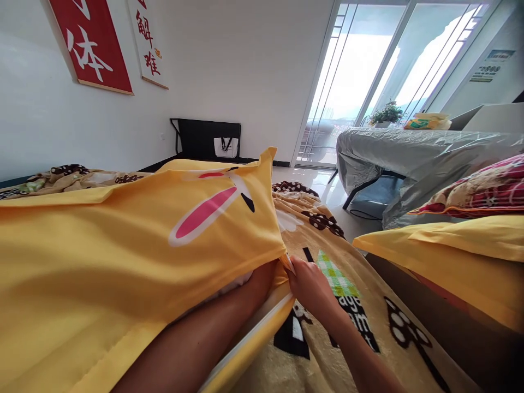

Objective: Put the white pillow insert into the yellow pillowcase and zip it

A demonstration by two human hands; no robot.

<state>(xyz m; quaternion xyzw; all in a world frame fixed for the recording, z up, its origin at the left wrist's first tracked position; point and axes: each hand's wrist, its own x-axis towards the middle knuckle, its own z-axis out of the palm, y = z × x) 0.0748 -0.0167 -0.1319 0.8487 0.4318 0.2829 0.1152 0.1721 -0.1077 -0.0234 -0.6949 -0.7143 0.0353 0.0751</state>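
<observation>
Yellow cover spans the near left of the scene [123, 234], lying over a tan printed blanket [388, 360]. Fabric: smooth, evenly yellow, softly creased, with broad shadowed folds at near left. Print near its right end: a long pink oval with a white border, a second, partly seen pink shape just beyond it, black marks beside them. Far right corner stands up in a blunt peak; right edge drops from there to the opening. Pale edging runs along the lower layer at the opening; some white material shows just inside.

Left forearm [204, 333] enters the opening from the near side. Left hand hidden within the cloth; cannot tell whether it grasps anything. Right hand [309, 281], to the right of the opening, has its fingers curled around the cover's edge, pinching it.

Right side: second yellow cloth [462, 245], red checked cushion [483, 185] above it. Far right: desk under a silvery sheet [409, 150], bearing a potted plant [387, 113] and a yellow packet [428, 121].
</observation>
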